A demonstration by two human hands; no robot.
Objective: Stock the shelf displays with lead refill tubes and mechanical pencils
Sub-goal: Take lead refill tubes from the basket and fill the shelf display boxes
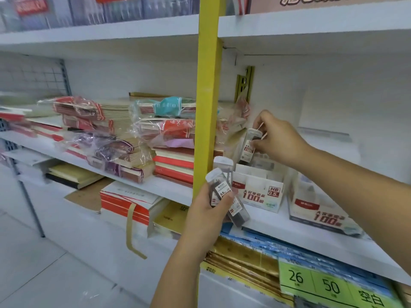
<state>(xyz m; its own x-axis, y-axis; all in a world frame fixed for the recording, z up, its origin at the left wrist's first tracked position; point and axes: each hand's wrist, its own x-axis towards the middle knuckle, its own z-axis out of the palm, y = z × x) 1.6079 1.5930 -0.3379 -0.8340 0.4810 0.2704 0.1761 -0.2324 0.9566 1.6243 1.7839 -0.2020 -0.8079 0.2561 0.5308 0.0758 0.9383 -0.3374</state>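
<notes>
1. Right hand (275,138) pinches one lead tube (248,146) just above the white display box (259,192) on the shelf (289,227).
2. Left hand (209,210) grips spare tubes (222,192) beside the yellow post (209,85).
3. Next, likely: lower the tube upright into a free slot.

A white shelf board (173,188) crosses mid-frame. Plastic-wrapped red-and-beige notebook stacks (124,138) lie on it left of centre; two white cardboard display boxes (260,193) stand at right.

Top-shelf packages (100,10) are blurred; fine print on the lead refill tubes (219,188) is unreadably small.
</notes>
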